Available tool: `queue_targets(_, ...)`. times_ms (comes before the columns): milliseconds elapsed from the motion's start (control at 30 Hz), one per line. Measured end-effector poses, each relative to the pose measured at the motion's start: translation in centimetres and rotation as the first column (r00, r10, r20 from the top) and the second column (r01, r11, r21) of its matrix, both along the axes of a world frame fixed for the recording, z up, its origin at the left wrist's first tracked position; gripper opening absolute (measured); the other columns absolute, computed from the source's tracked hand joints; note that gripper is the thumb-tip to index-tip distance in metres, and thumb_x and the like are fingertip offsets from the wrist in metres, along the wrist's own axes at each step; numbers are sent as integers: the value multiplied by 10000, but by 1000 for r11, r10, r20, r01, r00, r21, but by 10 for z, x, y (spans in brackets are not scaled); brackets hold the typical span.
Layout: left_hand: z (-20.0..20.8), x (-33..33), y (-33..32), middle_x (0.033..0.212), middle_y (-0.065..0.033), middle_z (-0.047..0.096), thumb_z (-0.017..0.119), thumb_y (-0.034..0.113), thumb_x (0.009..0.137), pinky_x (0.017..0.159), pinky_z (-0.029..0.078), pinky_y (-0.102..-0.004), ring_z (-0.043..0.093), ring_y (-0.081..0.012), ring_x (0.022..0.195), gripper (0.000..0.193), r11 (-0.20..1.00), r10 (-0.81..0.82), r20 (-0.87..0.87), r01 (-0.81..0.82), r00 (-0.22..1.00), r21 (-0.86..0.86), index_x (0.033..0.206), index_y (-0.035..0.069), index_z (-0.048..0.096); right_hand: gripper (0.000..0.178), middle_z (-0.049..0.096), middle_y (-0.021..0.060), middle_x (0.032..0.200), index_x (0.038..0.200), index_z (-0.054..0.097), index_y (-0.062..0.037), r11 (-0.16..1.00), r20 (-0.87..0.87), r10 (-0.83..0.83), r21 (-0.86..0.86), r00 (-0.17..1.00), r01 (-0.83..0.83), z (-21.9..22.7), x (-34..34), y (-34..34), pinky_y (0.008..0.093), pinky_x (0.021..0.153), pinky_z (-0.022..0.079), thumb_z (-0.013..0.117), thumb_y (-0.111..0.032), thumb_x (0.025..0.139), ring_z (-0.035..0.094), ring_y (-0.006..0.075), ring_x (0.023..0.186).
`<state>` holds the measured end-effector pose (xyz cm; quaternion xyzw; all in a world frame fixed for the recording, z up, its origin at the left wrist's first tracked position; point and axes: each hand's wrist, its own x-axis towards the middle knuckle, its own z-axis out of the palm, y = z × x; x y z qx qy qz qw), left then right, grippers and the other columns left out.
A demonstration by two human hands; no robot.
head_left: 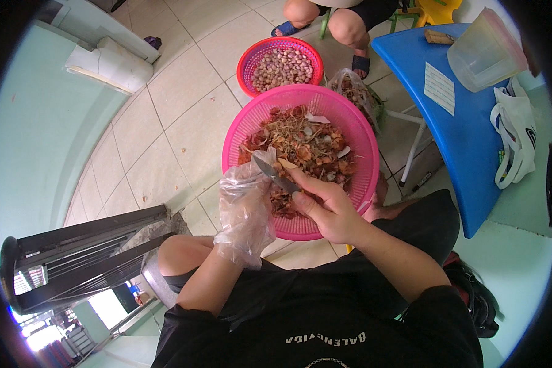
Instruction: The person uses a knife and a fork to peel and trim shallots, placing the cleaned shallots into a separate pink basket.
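Observation:
My right hand (pixel 330 210) is bare and closed around a small knife (pixel 276 175), its dark grey blade pointing up and to the left. In a loose clear plastic glove, my left hand (pixel 249 187) is closed close to the blade's tip; what its fingers hold is hidden. Both hands are over the near left part of a large pink plastic basket (pixel 367 132). Reddish-brown peelings (pixel 316 144) that look like shallot skins, with dry rootlets and a few pale pieces, fill its bottom.
Beyond stands a smaller red basket (pixel 244 69) of unpeeled shallots (pixel 282 67), beside a plastic bag (pixel 352 86). Another person's legs (pixel 349 27) are at the far side. A blue table (pixel 438 132) on the right carries a clear tub (pixel 481 55). Dark metal railing (pixel 92 242) is at left.

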<state>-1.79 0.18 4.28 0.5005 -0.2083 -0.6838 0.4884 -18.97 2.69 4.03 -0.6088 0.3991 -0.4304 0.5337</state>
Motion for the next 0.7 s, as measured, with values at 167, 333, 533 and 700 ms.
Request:
queue_targets(167,10,-3,-2,1026,-50,696,667,68,962,748,521,-279,637,-128,891,136,999,46,37,-46,998,-15,1096,39,663,516,628,113,1261,1546,355,-25,937,222,75,317,972,-144,5,-5,0,274,946,459,484,-105,1053,586,131,1072)
queue_targets(333,12,0,-5,961,-28,686,710,99,942,696,493,-254,604,-115,793,138,996,49,-46,-45,998,73,1065,63,661,547,379,-38,737,1608,246,-139,816,449,85,481,890,-321,11,-9,-4,208,481,267,407,-287,1107,295,44,562)
queue_targets(533,24,-10,-5,965,-30,694,694,99,950,704,498,-260,610,-115,797,103,990,71,35,-75,997,116,1041,64,659,539,488,0,833,1592,278,-99,861,339,66,456,939,-225,7,-11,-4,215,600,374,439,-215,1091,425,65,659)
queue_targets(700,-10,8,0,957,-25,697,679,94,953,692,496,-262,616,-116,799,111,999,-10,30,11,1000,-38,1059,68,661,529,652,149,1251,1545,350,-14,994,-27,53,-95,998,-55,2,-1,-7,288,971,472,498,-123,1049,641,183,1109)
